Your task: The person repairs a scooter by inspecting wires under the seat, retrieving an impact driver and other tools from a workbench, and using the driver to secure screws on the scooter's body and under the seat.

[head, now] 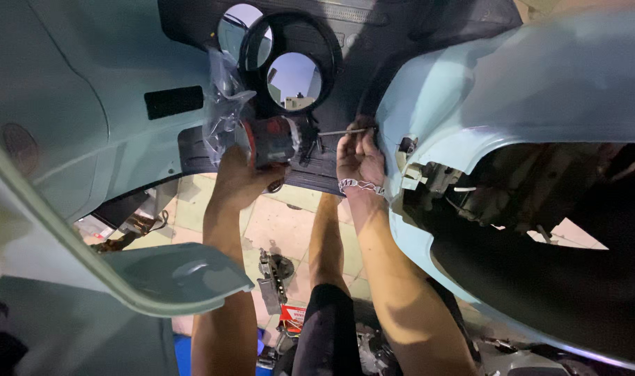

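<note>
My left hand (pixel 239 179) grips a cordless driver (pixel 272 139) with a red and grey body and a clear plastic bag (pixel 223 104) hanging off it. The thin metal bit (pixel 342 131) points right, toward the edge of a pale-blue scooter body panel (pixel 505 90). My right hand (pixel 359 159), with a silver chain bracelet on the wrist, pinches the bit's tip where it meets the panel edge and the black inner panel (pixel 363 42). Whatever the tip touches is hidden by my fingers.
The black panel has two round openings (pixel 293 78). Another pale-blue panel (pixel 67 104) fills the left, with a curved fender piece (pixel 178 275) below it. On the tiled floor (pixel 283 223) lie a metal tool (pixel 272 275) and a red packet (pixel 292 317).
</note>
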